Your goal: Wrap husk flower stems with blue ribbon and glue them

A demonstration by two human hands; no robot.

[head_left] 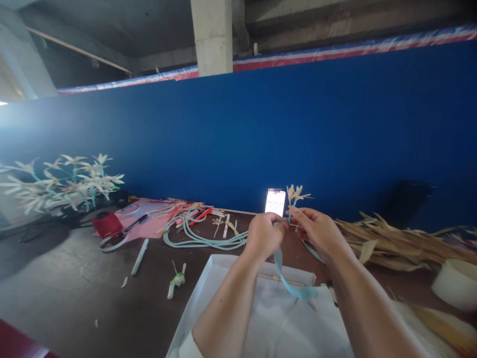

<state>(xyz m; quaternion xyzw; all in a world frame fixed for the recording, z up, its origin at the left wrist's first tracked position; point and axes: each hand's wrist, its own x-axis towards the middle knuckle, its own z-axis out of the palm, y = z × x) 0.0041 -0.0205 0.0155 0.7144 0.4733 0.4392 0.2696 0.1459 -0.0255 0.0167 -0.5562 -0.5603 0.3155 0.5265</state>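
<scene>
My right hand (316,229) pinches the stem of a small flower (295,193) made of pale, dried leaf-like petals. The stem is wrapped in light blue. Close beside it, my left hand (266,232) is closed, its thumb and fingers meeting near the same stem. A light-blue tape (283,281) hangs down from under my left hand and curls to the right. Its upper end is hidden by the fingers. Below my forearms lies a white shallow box (212,288). Behind my hands stands a lit phone (275,201).
Left of my hands lie a coil of light-blue cord (208,244), a pink sheet (143,219) with scissors (134,224), and a red roll (107,224). A bunch of finished flowers (74,179) is far left. Dried husks (395,243) and a white roll (456,283) lie right.
</scene>
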